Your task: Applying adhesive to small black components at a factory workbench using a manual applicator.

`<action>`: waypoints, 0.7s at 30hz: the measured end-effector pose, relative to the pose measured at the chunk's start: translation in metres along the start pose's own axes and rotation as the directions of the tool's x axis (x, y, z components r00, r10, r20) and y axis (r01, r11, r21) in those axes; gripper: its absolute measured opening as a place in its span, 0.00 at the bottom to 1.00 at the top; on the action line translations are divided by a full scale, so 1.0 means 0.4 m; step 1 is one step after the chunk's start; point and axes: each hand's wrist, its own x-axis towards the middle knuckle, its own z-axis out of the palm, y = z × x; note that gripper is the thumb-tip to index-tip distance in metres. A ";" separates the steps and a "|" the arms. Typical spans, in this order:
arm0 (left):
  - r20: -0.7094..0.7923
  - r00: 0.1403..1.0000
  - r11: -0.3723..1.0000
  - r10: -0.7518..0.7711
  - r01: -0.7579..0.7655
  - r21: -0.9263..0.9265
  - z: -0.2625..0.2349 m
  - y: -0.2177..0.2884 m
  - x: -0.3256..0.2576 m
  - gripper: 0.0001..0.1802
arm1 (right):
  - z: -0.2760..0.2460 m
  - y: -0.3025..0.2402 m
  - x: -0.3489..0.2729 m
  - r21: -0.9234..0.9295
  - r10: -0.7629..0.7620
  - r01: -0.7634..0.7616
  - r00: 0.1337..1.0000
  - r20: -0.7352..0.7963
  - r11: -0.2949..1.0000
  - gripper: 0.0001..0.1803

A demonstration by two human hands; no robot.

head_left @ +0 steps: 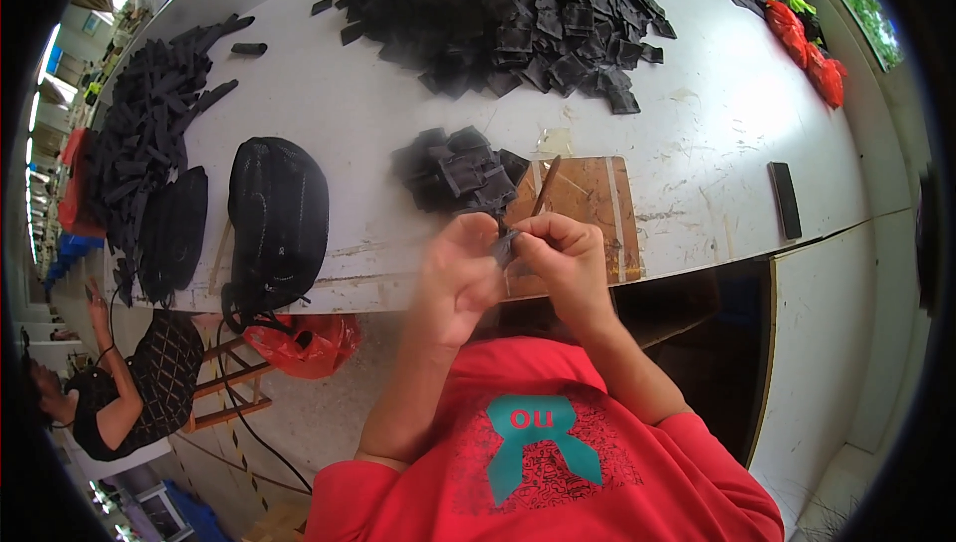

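In front of my chest both hands meet over a small black fabric piece (505, 246), close to the table's near edge. My right hand (570, 261) pinches the piece between thumb and fingers. My left hand (460, 281), smeared by motion, has its fingertips closed on the piece's other side. Just beyond them lies a small heap of flat black fabric pieces (468, 172). A brown board (597, 206) with pale tape strips is under and beside my right hand. On it rests a thin brown stick-like tool (547, 186), its lower end near my fingers.
A large pile of black fabric pieces (508, 14) covers the far table. Black strips (149, 104) and two black pouches (279, 214) (174, 233) lie left. Right are a dark bar (785, 201) and red bags (807, 54). A person (119, 383) is at lower left.
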 end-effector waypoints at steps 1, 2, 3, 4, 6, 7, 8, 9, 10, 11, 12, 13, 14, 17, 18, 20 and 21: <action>-0.033 0.997 0.969 0.074 -0.064 0.239 0.003 -0.006 0.002 0.11 | -0.021 -0.035 -0.005 0.250 0.216 -0.242 0.968 0.130 0.937 0.04; -0.046 0.987 0.878 0.156 -0.117 0.465 0.005 -0.011 0.005 0.12 | -0.031 -0.033 -0.005 0.251 0.207 -0.231 0.971 0.120 0.940 0.04; 0.000 0.960 0.777 0.281 -0.228 0.587 0.006 -0.014 0.006 0.11 | -0.039 -0.020 -0.006 0.403 0.256 -0.343 0.933 0.254 0.848 0.04; 0.015 0.960 0.776 0.279 -0.234 0.586 0.010 -0.025 0.008 0.11 | -0.048 -0.005 -0.002 0.523 0.270 -0.455 0.879 0.392 0.721 0.04; 0.129 0.785 0.294 0.606 -0.372 0.881 0.019 -0.059 0.012 0.11 | -0.062 -0.004 0.002 0.598 0.124 -0.514 0.813 0.570 0.615 0.08; 0.199 0.741 0.248 0.642 -0.447 0.860 0.019 -0.065 0.023 0.10 | -0.048 -0.045 -0.005 0.502 0.240 -0.478 0.851 0.466 0.721 0.09; 0.208 0.738 0.246 0.642 -0.455 0.856 0.018 -0.055 0.030 0.10 | -0.041 -0.068 -0.007 0.384 0.333 -0.451 0.880 0.338 0.806 0.10; 0.033 0.893 0.673 0.449 -0.362 0.645 0.021 -0.034 0.036 0.10 | -0.056 -0.053 0.001 0.244 0.255 -0.343 0.909 0.331 0.907 0.12; -0.040 0.985 0.941 0.168 -0.149 0.304 0.032 -0.013 0.043 0.10 | -0.063 -0.068 0.007 0.242 0.249 -0.337 0.910 0.331 0.910 0.12; 0.118 0.993 0.999 0.020 -0.025 0.046 0.057 0.007 0.039 0.10 | -0.062 -0.106 0.002 0.218 0.199 -0.280 0.922 0.333 0.935 0.12; 0.123 0.992 0.998 0.030 -0.036 0.049 0.084 0.026 0.036 0.10 | -0.060 -0.146 -0.001 0.194 0.149 -0.224 0.930 0.337 0.955 0.12; 0.395 0.916 0.976 -0.075 0.147 -0.157 0.107 0.041 0.038 0.10 | -0.056 -0.183 0.005 0.116 0.040 -0.086 0.936 0.350 0.990 0.14; 0.649 0.753 0.880 -0.107 0.376 -0.291 0.130 0.055 0.037 0.10 | -0.051 -0.224 0.009 0.114 0.040 -0.085 0.936 0.350 0.990 0.14; 0.513 0.857 0.947 -0.046 0.200 -0.250 0.161 0.079 0.054 0.11 | -0.045 -0.287 0.055 -0.169 -0.008 0.064 0.949 0.315 0.984 0.16; 0.309 0.950 0.981 -0.041 0.096 -0.166 0.157 0.082 0.062 0.11 | -0.051 -0.264 0.077 -0.168 -0.009 0.065 0.950 0.313 0.984 0.16; 0.302 0.945 0.985 -0.129 0.157 -0.068 0.089 0.052 0.116 0.09 | -0.079 -0.170 0.129 0.117 0.161 -0.222 0.907 0.390 0.968 0.14; 0.291 0.946 0.986 -0.140 0.161 -0.049 0.071 0.031 0.128 0.08 | -0.105 -0.119 0.139 0.262 0.165 -0.327 0.853 0.495 0.908 0.14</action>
